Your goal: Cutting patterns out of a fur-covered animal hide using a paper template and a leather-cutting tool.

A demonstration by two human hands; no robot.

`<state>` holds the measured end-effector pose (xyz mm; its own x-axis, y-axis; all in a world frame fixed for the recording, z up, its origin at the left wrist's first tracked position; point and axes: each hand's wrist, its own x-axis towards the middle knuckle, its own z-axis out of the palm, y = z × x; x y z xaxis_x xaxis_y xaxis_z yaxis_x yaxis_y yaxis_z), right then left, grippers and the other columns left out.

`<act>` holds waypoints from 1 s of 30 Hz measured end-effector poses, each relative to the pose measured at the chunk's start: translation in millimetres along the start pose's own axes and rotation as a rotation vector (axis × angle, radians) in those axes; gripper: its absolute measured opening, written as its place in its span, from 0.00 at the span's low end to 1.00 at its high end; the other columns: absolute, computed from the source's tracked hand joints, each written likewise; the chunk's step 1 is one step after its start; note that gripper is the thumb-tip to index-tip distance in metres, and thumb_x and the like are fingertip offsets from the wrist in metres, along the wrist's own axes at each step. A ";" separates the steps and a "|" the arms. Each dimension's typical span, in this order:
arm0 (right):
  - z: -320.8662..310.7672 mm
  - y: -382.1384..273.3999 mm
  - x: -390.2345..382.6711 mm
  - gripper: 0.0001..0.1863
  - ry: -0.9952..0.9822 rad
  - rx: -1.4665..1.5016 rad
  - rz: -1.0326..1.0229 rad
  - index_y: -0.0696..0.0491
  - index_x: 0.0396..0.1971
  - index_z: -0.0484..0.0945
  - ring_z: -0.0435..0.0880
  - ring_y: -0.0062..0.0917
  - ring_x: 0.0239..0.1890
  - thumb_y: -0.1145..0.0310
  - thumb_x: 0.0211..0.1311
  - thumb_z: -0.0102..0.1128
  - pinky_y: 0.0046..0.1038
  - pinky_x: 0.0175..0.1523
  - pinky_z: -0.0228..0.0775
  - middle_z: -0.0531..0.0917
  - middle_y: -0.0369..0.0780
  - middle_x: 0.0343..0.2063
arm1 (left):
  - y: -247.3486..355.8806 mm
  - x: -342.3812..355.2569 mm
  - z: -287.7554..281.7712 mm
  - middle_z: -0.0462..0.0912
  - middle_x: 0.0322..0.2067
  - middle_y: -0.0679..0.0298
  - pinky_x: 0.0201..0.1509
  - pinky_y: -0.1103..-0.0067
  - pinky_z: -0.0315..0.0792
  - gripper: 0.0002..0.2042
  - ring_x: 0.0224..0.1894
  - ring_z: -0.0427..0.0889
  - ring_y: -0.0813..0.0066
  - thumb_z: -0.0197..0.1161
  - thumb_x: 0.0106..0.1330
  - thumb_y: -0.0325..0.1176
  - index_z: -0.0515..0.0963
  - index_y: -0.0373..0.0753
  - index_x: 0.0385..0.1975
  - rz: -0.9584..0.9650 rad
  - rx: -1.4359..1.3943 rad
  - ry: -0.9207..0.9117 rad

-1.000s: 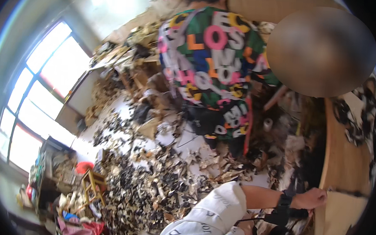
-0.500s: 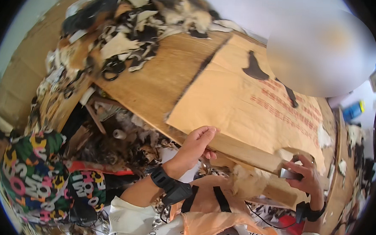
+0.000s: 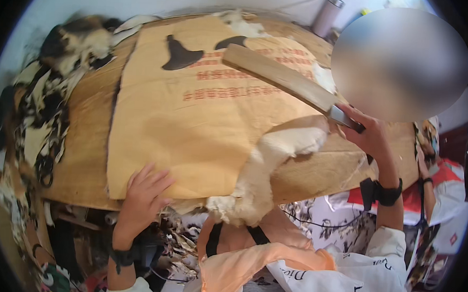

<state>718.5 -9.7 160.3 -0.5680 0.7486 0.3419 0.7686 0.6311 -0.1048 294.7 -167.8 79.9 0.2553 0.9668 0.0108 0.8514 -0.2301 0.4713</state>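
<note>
My left hand [image 3: 148,192] lies on the near left corner of a large brown paper sheet [image 3: 182,127], fingers spread. Raised over the right side of the table, my right hand [image 3: 369,134] grips a long flat wooden bar [image 3: 280,79] by its silver metal end [image 3: 345,118]. The bar slants up to the left above the sheet. A cream fur pelt [image 3: 267,169] shows beyond the sheet's right edge and hangs at the table front. Two dark flat shapes, one flared [image 3: 180,54] and one curved [image 3: 232,42], lie on the far part of the sheet.
Black, white and brown fur scraps [image 3: 39,120] pile along the left. A pinkish flask [image 3: 327,16] stands at the back of the wooden table [image 3: 85,149]. Another person's red and white clothing [image 3: 446,183] shows at the right. A patterned sleeve [image 3: 55,279] is at lower left.
The view has turned rightward. My right hand has lifted the wooden bar off the sheet's near edge. My left hand has gone from gripping that edge to lying on the sheet.
</note>
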 end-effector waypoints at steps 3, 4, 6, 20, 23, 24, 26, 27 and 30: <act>-7.4 11.2 -6.4 0.24 0.016 -0.058 0.056 0.43 0.43 0.77 0.76 0.31 0.25 0.74 0.39 0.61 0.27 0.31 0.69 0.73 0.41 0.31 | 3.4 7.1 -0.2 0.75 0.45 0.59 0.58 0.67 0.58 0.16 0.54 0.66 0.56 0.60 0.49 0.27 0.76 0.39 0.41 0.018 -0.053 -0.021; -6.6 16.9 -5.8 0.24 0.023 -0.083 0.090 0.43 0.43 0.77 0.76 0.31 0.25 0.74 0.39 0.61 0.27 0.31 0.69 0.73 0.41 0.31 | 1.8 7.2 1.1 0.76 0.43 0.58 0.56 0.67 0.61 0.15 0.52 0.68 0.55 0.59 0.49 0.26 0.76 0.39 0.39 0.009 -0.075 -0.011; -7.4 27.3 0.4 0.23 0.088 -0.009 0.095 0.43 0.43 0.78 0.76 0.31 0.24 0.72 0.40 0.62 0.28 0.30 0.69 0.73 0.40 0.31 | -3.6 3.0 1.4 0.78 0.40 0.58 0.53 0.68 0.64 0.12 0.48 0.71 0.54 0.58 0.49 0.26 0.77 0.38 0.36 -0.003 -0.090 0.004; -17.6 127.3 55.7 0.19 0.096 -0.015 -0.067 0.42 0.41 0.79 0.76 0.32 0.25 0.67 0.43 0.62 0.30 0.31 0.68 0.74 0.41 0.30 | -72.6 -2.0 -15.6 0.78 0.32 0.61 0.45 0.75 0.69 0.09 0.39 0.76 0.69 0.53 0.61 0.33 0.75 0.34 0.33 -0.646 -0.465 0.230; 14.7 112.1 84.0 0.18 -0.146 -0.024 -0.108 0.41 0.40 0.79 0.77 0.34 0.26 0.66 0.43 0.61 0.31 0.30 0.68 0.74 0.42 0.33 | 19.1 82.3 -60.6 0.75 0.35 0.63 0.49 0.83 0.67 0.12 0.42 0.73 0.79 0.48 0.66 0.37 0.72 0.34 0.38 -0.613 -0.732 0.507; 23.7 104.8 92.5 0.18 -0.135 0.058 -0.160 0.41 0.39 0.79 0.77 0.34 0.26 0.66 0.43 0.60 0.31 0.30 0.68 0.74 0.41 0.33 | -51.7 66.4 -75.5 0.75 0.35 0.65 0.50 0.80 0.67 0.13 0.42 0.73 0.79 0.48 0.66 0.39 0.73 0.35 0.38 -0.561 -0.679 0.486; 48.7 99.7 106.4 0.18 -0.170 0.158 -0.233 0.40 0.39 0.79 0.77 0.35 0.27 0.67 0.43 0.58 0.33 0.30 0.68 0.73 0.42 0.33 | -98.7 90.7 -78.9 0.75 0.32 0.71 0.41 0.85 0.66 0.12 0.38 0.73 0.83 0.53 0.62 0.41 0.75 0.38 0.35 -0.748 -0.402 0.419; 62.3 101.5 113.0 0.19 -0.190 0.197 -0.250 0.39 0.39 0.79 0.77 0.36 0.29 0.68 0.42 0.57 0.34 0.30 0.68 0.74 0.42 0.34 | -108.4 104.7 -82.2 0.75 0.30 0.73 0.39 0.86 0.65 0.11 0.35 0.72 0.85 0.55 0.60 0.40 0.76 0.40 0.33 -0.822 -0.418 0.401; 99.2 89.0 138.7 0.19 -0.136 0.317 -0.416 0.41 0.39 0.80 0.77 0.36 0.28 0.69 0.40 0.59 0.33 0.31 0.68 0.74 0.42 0.33 | -158.7 117.1 -98.3 0.80 0.26 0.62 0.36 0.76 0.68 0.16 0.31 0.77 0.70 0.54 0.57 0.42 0.78 0.33 0.28 -0.714 -0.176 0.621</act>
<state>678.9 170.5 105.8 -0.8550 0.4283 0.2924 0.3558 0.8947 -0.2700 144.5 -7.1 93.1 -0.6276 0.7705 0.1120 0.6186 0.4062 0.6726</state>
